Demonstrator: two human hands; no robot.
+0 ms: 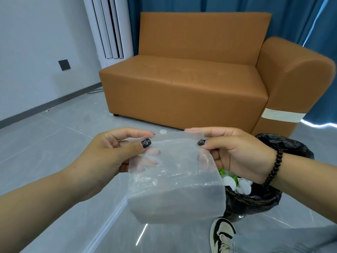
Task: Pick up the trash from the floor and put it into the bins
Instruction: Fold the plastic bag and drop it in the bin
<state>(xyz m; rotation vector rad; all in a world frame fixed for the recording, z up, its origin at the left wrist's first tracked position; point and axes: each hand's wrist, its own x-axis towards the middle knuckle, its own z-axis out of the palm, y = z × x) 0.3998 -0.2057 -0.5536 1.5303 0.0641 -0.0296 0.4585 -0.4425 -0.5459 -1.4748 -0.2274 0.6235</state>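
The clear, limp plastic bag [175,179], probably light, flimsy and slippery, hangs beside the black-lined bin [262,199], its top edge pinched by the left hand [116,154] and right hand [235,152], the best hold.

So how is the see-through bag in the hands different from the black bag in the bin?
The clear plastic bag is see-through and held up in the air, pinched at its top by the left hand and right hand. The black bin bag is dark, so you cannot see through it, and it sits low by the floor. The clear one looks empty; the black one holds white and green trash. Both are thin, crinkly plastic.
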